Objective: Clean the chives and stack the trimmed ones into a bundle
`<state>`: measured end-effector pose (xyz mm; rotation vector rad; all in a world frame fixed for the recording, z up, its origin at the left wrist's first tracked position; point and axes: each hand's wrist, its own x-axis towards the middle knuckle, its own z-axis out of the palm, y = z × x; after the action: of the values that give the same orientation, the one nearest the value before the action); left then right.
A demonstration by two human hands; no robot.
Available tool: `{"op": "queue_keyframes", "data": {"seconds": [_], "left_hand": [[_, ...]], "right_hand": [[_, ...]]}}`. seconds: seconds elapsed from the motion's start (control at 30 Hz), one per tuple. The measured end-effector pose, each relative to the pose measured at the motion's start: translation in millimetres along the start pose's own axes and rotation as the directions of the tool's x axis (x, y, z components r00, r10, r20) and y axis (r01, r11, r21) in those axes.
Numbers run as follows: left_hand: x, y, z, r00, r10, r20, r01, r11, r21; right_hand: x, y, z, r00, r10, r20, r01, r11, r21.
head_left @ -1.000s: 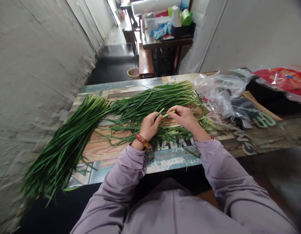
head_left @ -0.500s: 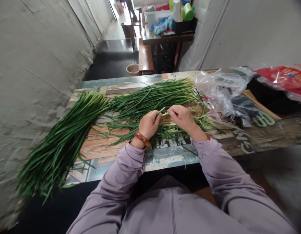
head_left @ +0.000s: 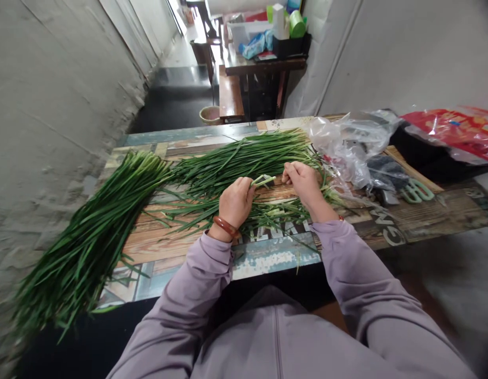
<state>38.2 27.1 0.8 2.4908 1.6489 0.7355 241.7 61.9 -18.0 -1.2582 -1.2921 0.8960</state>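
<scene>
My left hand (head_left: 236, 200) is closed round a green chive stalk (head_left: 263, 181), whose pale end sticks out to the right. My right hand (head_left: 302, 181) sits just right of that end, fingers pinched together; what they hold is too small to make out. Both hands hover over a loose heap of chives (head_left: 247, 158) spread across the middle of the table (head_left: 267, 258). A neat thick bundle of chives (head_left: 97, 231) lies at the left, hanging over the table's left edge.
Crumpled clear plastic bags (head_left: 346, 142) and green-handled scissors (head_left: 415, 192) lie on the right of the table, with a red bag (head_left: 452, 131) behind. A rough wall runs along the left. A cluttered dark desk (head_left: 263, 58) stands beyond.
My right hand has drawn a little to the right, away from the stalk's end. The left hand still grips the stalk. The view has shifted slightly.
</scene>
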Motion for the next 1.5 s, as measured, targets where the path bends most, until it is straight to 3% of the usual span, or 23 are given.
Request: {"op": "queue_keyframes", "data": {"seconds": [0.1, 0.27, 0.37, 0.43, 0.53, 0.63, 0.7, 0.77, 0.83, 0.9, 1.07, 1.2, 1.27, 1.4, 1.5], "left_hand": [[0, -1, 0.2, 1.0, -0.008, 0.004, 0.008, 1.0, -0.013], [-1, 2, -0.7, 0.999, 0.023, 0.026, -0.023, 1.0, -0.001], [-1, 5, -0.4, 0.998, 0.054, 0.04, -0.055, 0.998, 0.028], [0, 5, 0.4, 0.997, 0.067, 0.047, -0.069, 0.997, 0.042], [0, 3, 1.2, 0.998, 0.049, 0.033, -0.051, 0.997, 0.063], [0, 0, 0.4, 1.0, 0.014, 0.001, -0.014, 0.997, 0.078], [1, -1, -0.6, 1.0, 0.01, -0.005, -0.01, 0.997, 0.077], [1, -1, -1.8, 1.0, 0.018, 0.007, -0.019, 0.997, 0.077], [1, 1, -2.8, 1.0, 0.022, 0.02, -0.023, 0.997, 0.079], [1, 2, -3.6, 1.0, 0.018, 0.023, -0.02, 0.997, 0.075], [1, 2, -3.7, 0.998, 0.054, 0.028, -0.057, 0.993, 0.103], [0, 1, -0.8, 0.991, 0.117, 0.071, -0.124, 0.986, 0.112], [0, 0, 1.4, 0.982, 0.158, 0.104, -0.167, 0.983, 0.083], [0, -1, 4.6, 0.969, 0.197, 0.145, -0.197, 0.98, -0.015], [1, -2, 3.7, 0.99, 0.118, 0.071, -0.108, 0.985, -0.134]], "right_hand": [[-1, -7, -4, 0.997, -0.061, 0.051, 0.059, 0.998, 0.036], [-11, -17, 4, 0.955, -0.213, 0.205, 0.254, 0.947, -0.197], [-16, -17, 12, 0.93, -0.295, 0.22, 0.342, 0.913, -0.222], [-15, -15, 16, 0.949, -0.279, 0.147, 0.305, 0.933, -0.194], [-9, -10, 12, 0.989, -0.14, -0.047, 0.136, 0.987, -0.082], [0, -8, -2, 0.987, -0.027, -0.157, 0.033, 0.999, 0.035], [3, -10, -12, 0.995, -0.018, -0.102, 0.022, 0.999, 0.039], [2, -13, -18, 0.996, -0.046, 0.079, 0.047, 0.999, -0.015], [-1, -17, -20, 0.947, -0.071, 0.313, 0.096, 0.993, -0.067], [-4, -19, -18, 0.899, -0.065, 0.434, 0.12, 0.988, -0.099], [-5, -19, -7, 0.957, -0.056, 0.284, 0.088, 0.991, -0.103], [-6, -19, 2, 0.965, -0.097, 0.244, 0.128, 0.985, -0.112], [-8, -19, 5, 0.961, -0.095, 0.259, 0.128, 0.985, -0.114], [-9, -19, 6, 0.912, -0.05, 0.408, 0.074, 0.996, -0.045], [-2, -12, -1, 0.941, -0.034, 0.337, 0.044, 0.999, -0.022]]}}
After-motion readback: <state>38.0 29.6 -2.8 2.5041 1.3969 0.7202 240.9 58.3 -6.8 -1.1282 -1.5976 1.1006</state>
